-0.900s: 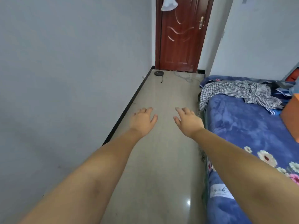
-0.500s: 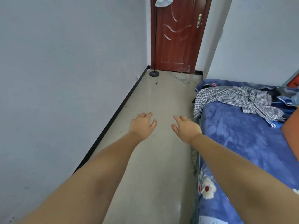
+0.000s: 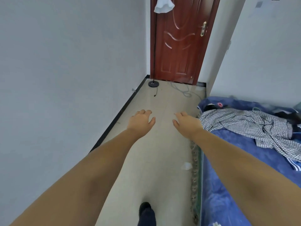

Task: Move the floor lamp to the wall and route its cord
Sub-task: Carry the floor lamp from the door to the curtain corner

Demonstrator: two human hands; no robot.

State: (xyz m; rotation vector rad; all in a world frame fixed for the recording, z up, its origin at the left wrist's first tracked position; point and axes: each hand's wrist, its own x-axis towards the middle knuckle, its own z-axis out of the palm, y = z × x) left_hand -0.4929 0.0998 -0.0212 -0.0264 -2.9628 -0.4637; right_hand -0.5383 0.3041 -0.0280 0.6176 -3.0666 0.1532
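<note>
at twelve o'clock the floor lamp point(image 3: 154, 46) loses the top of its white shade to the upper edge. its cord point(image 3: 156, 92) is too thin to trace past the base. at six o'clock the dark shoe point(image 3: 145, 212) is cut by the bottom edge.

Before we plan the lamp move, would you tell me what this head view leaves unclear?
- White shade of the black floor lamp: top cut off by the frame's upper edge.
- Thin black cord: its end too small to identify.
- Pale cable by the red-brown door: where it leads is unclear.
</note>
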